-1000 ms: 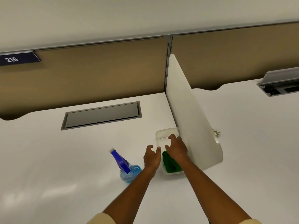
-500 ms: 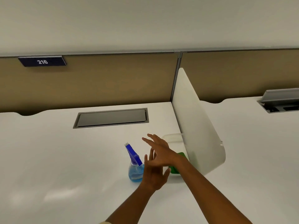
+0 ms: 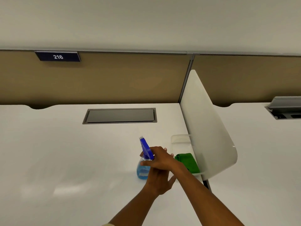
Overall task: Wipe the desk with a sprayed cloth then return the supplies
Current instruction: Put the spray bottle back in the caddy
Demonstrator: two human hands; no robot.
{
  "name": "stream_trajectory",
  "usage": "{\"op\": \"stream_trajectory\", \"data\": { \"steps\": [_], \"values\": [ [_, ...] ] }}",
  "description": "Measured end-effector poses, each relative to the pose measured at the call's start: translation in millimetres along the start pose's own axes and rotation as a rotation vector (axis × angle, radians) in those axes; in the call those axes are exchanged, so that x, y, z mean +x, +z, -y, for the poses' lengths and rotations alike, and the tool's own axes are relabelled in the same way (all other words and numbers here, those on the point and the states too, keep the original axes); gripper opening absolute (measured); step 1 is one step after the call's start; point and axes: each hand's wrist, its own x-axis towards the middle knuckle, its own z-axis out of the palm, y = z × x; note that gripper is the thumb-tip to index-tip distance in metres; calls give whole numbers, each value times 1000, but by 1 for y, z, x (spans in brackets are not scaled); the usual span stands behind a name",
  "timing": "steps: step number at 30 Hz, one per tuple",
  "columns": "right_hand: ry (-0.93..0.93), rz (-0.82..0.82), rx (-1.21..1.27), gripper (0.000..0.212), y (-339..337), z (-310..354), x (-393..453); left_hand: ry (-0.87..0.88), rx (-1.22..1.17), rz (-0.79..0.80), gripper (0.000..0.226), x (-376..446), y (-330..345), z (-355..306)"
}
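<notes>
A spray bottle (image 3: pixel 143 172) with blue liquid and a blue trigger head stands on the white desk (image 3: pixel 65 160). My right hand (image 3: pixel 157 159) reaches across from the right, and its fingers and thumb curl round the bottle's neck just under the trigger. My left hand (image 3: pixel 160 180) lies beneath the right wrist with straight fingers and holds nothing; the right hand hides much of it. A folded green cloth (image 3: pixel 187 160) lies in a clear plastic tray (image 3: pixel 180 138) just right of the bottle.
A white curved divider (image 3: pixel 206 136) rises right beside the tray. A closed grey cable hatch (image 3: pixel 120 115) is set into the desk at the back. A tan partition carries the sign 216 (image 3: pixel 57 56). The neighbouring desk has an open hatch (image 3: pixel 286 110).
My right hand left the tray with the cloth and crossed left over my left hand to the bottle's neck. My left hand drew back toward me. The camera tilted down and left.
</notes>
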Motion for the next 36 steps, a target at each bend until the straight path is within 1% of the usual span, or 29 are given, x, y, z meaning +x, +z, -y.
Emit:
{"op": "stream_trajectory", "data": {
  "steps": [3,5,7,10,12,14,18,21,25,32,36],
  "values": [
    [-29,-61,120,50,-15,11,-1,118,112,-97,63,10,12,10],
    [-59,-123,197,39,-33,21,-3,217,252,-146,70,18,16,12],
    [-105,-186,219,32,-57,30,-5,268,256,-144,73,25,21,12],
    [-178,-259,210,31,-97,40,-10,196,212,-47,76,31,24,11],
    [-195,-299,196,32,-122,43,-12,140,205,22,75,36,25,12],
    [-188,-351,181,34,-143,41,-13,107,185,90,75,40,23,14],
    [-117,-468,192,35,-170,22,-11,76,134,152,77,55,20,17],
    [-51,-495,190,38,-174,3,-9,61,130,173,79,64,19,17],
    [36,-496,205,48,-167,-23,-4,66,134,174,78,74,22,16],
    [180,-507,361,50,-142,-66,10,85,130,166,74,87,22,11],
    [204,-540,405,51,-130,-82,14,89,159,171,74,92,24,17]
  ]
}}
